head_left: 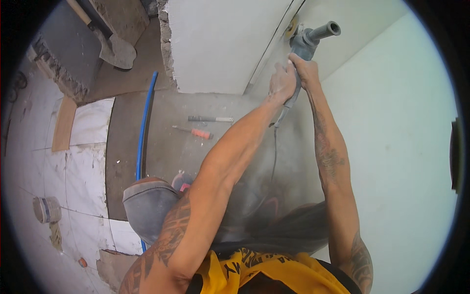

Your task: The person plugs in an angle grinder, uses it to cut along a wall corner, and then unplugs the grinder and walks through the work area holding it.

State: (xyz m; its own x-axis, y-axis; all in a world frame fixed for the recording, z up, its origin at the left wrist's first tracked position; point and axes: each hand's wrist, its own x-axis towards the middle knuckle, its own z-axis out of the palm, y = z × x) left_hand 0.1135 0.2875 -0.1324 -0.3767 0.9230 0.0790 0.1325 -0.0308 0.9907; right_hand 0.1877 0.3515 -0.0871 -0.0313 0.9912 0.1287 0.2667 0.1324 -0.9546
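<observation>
A grey angle grinder [304, 45] with a side handle sticking up and a yellowish disc [292, 27] meets the white wall [220, 39] beside a narrow vertical cut line. My left hand [283, 80] is closed on the grinder's body. My right hand [305, 71] grips it too, just to the right and slightly higher. A dark cord trails down from the tool's end through hazy dust. Below the wall, a dark-handled tool [208, 118] and a red-handled screwdriver [200, 133] lie on the grey floor.
A long blue pipe [147, 117] lies left of my bent knee [147, 201]. A shovel [117, 51] rests beyond a broken wall edge. White tiles [88, 181], a wooden-coloured board [63, 122] and a bucket [46, 208] are at left. A pale wall [396, 147] rises along my right.
</observation>
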